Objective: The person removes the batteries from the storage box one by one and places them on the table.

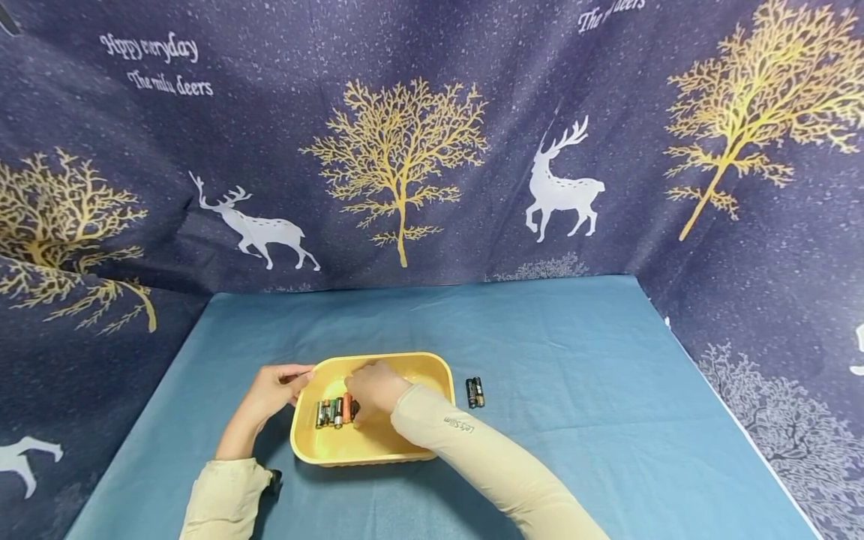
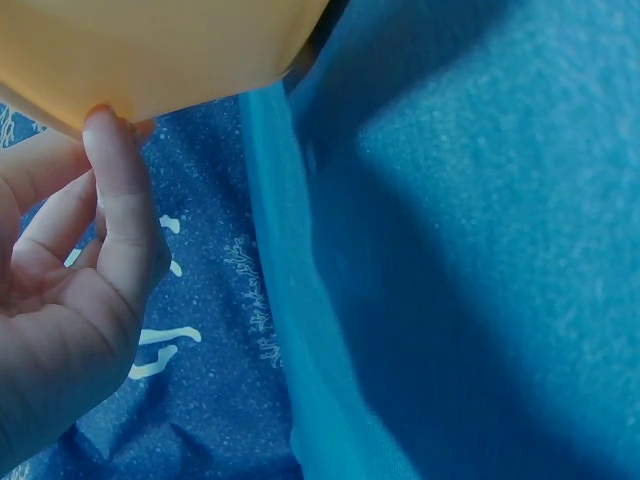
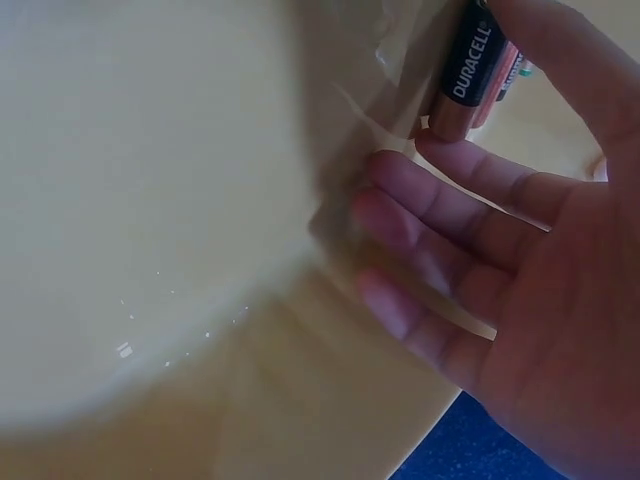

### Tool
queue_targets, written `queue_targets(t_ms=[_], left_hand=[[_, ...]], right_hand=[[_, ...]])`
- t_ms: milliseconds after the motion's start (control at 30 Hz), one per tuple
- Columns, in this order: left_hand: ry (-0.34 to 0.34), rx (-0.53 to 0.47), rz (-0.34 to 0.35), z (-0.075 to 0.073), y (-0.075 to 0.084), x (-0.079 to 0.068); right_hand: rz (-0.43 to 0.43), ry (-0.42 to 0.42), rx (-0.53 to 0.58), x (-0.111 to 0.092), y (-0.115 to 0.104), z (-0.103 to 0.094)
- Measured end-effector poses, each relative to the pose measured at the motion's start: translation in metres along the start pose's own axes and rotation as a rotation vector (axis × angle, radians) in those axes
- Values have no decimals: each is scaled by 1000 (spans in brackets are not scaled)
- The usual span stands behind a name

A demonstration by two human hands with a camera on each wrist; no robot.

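A yellow rectangular basin [image 1: 364, 456] stands on the blue cloth. My left hand [image 1: 268, 391] pinches its left rim between thumb and fingers; the left wrist view shows the fingertips against the basin's edge. Inside the basin is my right hand [image 1: 379, 388], fingers pointing down. Between its thumb and index finger it pinches a black and copper Duracell battery [image 3: 468, 70], while the other fingers extend loosely. Beside that battery, several batteries [image 1: 331, 413] lie side by side in a row on the basin floor, an orange one [image 1: 347, 408] among them.
Two dark batteries [image 1: 475, 392] lie side by side on the blue cloth [image 1: 574, 420], right of the basin. A dark blue curtain [image 1: 459, 195] with deer and trees hangs behind and at both sides. The right forearm crosses the basin's right front corner.
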State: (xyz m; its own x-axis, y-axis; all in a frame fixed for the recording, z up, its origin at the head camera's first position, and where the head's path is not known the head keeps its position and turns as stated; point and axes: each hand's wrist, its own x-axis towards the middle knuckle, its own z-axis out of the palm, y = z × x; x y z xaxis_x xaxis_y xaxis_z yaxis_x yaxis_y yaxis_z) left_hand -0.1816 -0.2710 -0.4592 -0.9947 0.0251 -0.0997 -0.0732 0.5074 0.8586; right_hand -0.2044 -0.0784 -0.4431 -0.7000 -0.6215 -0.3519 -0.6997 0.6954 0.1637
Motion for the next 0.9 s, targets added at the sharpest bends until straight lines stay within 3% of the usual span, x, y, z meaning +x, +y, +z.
queue_targets(t_ms=[467,900], left_hand=[[10,9,5,0,-2,1],[5,2,2,0,1,-1]], right_hand=[[-43,73,-66,3,0,5],[-93,107,-21,-10,4,2]])
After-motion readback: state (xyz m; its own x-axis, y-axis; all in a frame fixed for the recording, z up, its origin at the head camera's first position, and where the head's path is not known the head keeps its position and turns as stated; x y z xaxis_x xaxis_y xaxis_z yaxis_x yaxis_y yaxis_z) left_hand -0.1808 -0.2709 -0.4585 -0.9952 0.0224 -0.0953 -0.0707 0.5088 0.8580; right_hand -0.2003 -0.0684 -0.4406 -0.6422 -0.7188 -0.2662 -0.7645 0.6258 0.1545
